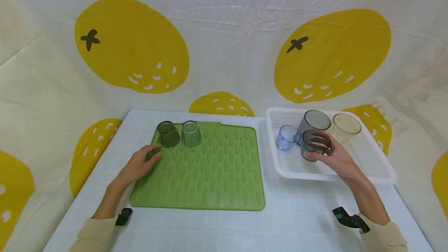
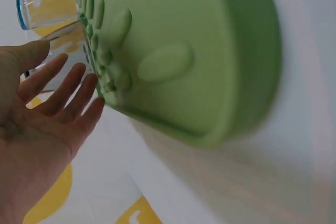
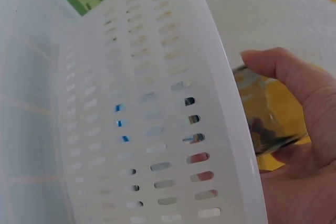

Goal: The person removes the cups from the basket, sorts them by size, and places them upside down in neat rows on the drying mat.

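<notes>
At my far left, my left hand [image 1: 140,164] hangs loosely bent, holding nothing, over the left edge of the green mat [image 1: 217,182]; I cannot tell whether it touches it. Just beyond its fingertips stands an olive glass [image 1: 168,135], and right of that, near it, a teal glass [image 1: 191,134], both on the mat. Well to the right, past the mat, a white basket [image 1: 304,175] sits around my other hand. Inside, a blue glass [image 1: 288,138] stands just left of my grip, and a grey glass [image 1: 315,119] just beyond it. My right hand [image 1: 339,160] grips a smoky glass [image 1: 307,143], thumb on the near side; from here I cannot tell whether its base is off the basket floor. Beyond my grip and to its right stands a yellow glass [image 1: 346,123].
</notes>
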{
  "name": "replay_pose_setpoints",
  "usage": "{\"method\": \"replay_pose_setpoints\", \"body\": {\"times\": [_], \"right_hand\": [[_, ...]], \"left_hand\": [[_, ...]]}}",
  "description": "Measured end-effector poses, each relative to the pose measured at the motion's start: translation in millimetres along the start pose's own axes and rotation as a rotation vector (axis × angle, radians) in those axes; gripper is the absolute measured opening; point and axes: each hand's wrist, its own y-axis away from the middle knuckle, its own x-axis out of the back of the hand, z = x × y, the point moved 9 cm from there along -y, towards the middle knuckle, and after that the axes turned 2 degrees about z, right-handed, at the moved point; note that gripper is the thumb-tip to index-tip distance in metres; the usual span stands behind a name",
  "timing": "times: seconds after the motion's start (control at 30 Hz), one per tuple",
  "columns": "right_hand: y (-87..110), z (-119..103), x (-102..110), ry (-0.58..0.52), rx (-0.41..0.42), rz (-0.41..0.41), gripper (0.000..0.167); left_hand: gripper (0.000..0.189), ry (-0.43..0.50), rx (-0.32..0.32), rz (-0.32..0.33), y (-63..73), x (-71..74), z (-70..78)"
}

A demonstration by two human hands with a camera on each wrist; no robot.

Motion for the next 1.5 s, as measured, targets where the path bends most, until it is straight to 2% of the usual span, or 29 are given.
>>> {"method": "replay_pose_setpoints", "body": {"times": [0.3, 0.6, 0.9, 1.13, 1.5], "right_hand": [[-2.9, -10.5, -10.3, -0.094, 0.03, 0.022, 0.074], [-6.1, -25.6, -23.8, -0.188, 0.083, 0.022, 0.072], [-12.6, -42.9, -39.7, -0.348, 0.149, -0.001, 0.07], [-16.0, -54.6, -55.1, -0.378, 0.176, -0.011, 0.07], [-22.4, -69.7, -82.5, -0.469, 0.172, -0.052, 0.074]], "left_hand": [[0.039, 0.054, -0.012, 0.011, -6.7, -8.4, 12.3], [0.041, 0.147, -0.025, 0.027, -16.2, -16.8, 35.4], [0.035, 0.195, -0.104, 0.074, -27.5, -25.1, 64.7], [0.034, 0.271, -0.128, 0.031, -36.8, -40.3, 80.7], [0.033, 0.365, -0.145, 0.018, -49.3, -56.8, 106.1]]}}
